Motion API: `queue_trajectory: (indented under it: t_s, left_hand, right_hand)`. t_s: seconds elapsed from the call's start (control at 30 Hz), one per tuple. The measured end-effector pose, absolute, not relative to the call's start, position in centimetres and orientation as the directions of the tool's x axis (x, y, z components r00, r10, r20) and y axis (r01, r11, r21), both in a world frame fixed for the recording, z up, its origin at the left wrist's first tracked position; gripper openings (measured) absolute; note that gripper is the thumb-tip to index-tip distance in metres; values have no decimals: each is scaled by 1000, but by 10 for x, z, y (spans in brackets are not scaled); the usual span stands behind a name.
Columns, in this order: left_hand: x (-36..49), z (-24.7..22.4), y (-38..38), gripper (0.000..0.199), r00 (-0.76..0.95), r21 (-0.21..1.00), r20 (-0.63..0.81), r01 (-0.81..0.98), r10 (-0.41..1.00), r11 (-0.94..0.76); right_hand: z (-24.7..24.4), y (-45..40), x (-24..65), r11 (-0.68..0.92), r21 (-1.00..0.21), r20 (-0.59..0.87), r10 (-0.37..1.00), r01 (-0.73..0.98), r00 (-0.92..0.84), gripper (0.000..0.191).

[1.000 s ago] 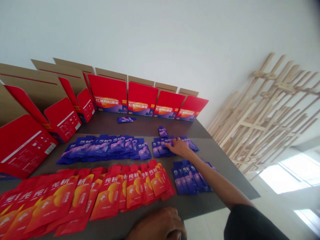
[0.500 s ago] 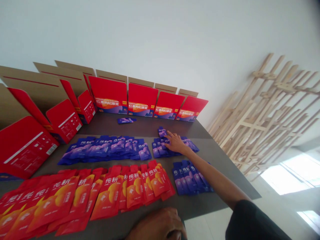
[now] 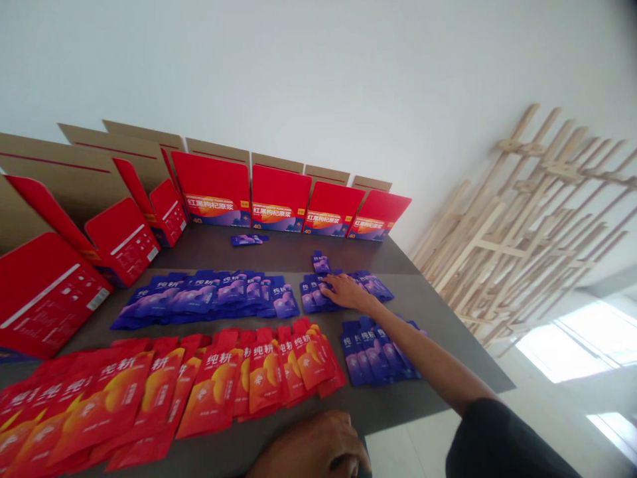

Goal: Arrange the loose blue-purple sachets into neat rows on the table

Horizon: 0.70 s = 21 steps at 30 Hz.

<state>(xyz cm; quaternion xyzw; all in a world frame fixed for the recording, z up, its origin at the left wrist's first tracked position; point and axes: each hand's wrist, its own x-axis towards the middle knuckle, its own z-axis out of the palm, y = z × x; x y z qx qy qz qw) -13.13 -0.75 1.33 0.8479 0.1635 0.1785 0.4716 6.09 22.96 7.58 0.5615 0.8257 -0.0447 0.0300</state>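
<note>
My right hand [image 3: 344, 292] reaches over the table and lies, fingers stretched out, on a middle group of blue pouches [image 3: 311, 297]. One blue pouch [image 3: 320, 261] lies just beyond its fingertips. Closer to me, under my right forearm, is another overlapping group of blue pouches [image 3: 368, 352]. My left hand [image 3: 313, 446] is curled at the table's front edge, below the row of red pouches [image 3: 213, 385]; whatever its fingers may hold is hidden. A long row of overlapping blue pouches [image 3: 199, 295] is left of my right hand.
Open red cartons [image 3: 276, 199] with raised flaps line the back; more cartons [image 3: 124, 239] stand along the left. A few blue pouches [image 3: 249, 239] lie before the back cartons. Wooden racks [image 3: 517, 226] lean at the right, beyond the table's edge [image 3: 462, 318].
My right hand has drawn back toward me, from the single blue pouch onto the group below it. My left hand has stayed in place. The view has shifted slightly.
</note>
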Motion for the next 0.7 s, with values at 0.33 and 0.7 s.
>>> queue_trajectory:
  t_s: [0.33,0.7]
  left_hand:
    - [-132,13,-8,35,877,870,141,113,460,-481]
    - [-132,17,-6,35,889,872,128,110,440,-476]
  right_hand:
    - [74,233,58,367,-6,-104,925,930,-366,54]
    - [64,251,61,428,-75,-58,900,900,-433,50]
